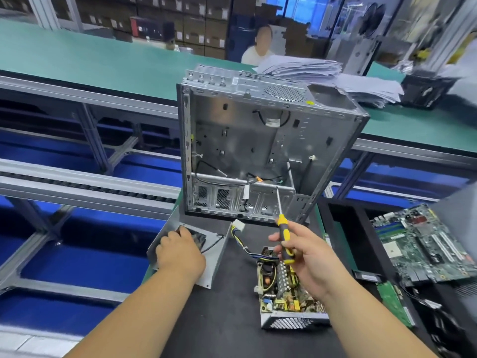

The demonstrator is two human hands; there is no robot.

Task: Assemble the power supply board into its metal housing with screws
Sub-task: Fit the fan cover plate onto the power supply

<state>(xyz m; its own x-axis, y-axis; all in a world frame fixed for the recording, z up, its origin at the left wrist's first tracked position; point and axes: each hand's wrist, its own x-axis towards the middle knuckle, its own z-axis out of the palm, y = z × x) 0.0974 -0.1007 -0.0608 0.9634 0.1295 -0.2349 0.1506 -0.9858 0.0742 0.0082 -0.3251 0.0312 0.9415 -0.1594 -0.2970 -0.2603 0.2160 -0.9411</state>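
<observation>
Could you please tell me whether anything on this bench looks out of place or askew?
The grey metal housing cover under the left hand juts past the black mat's left edge. The stack of white papers behind the case is splayed unevenly.

Black mat (232, 319), open computer case (258, 140), power supply board (281, 288), metal housing (214, 254), motherboard (426, 244)
</observation>
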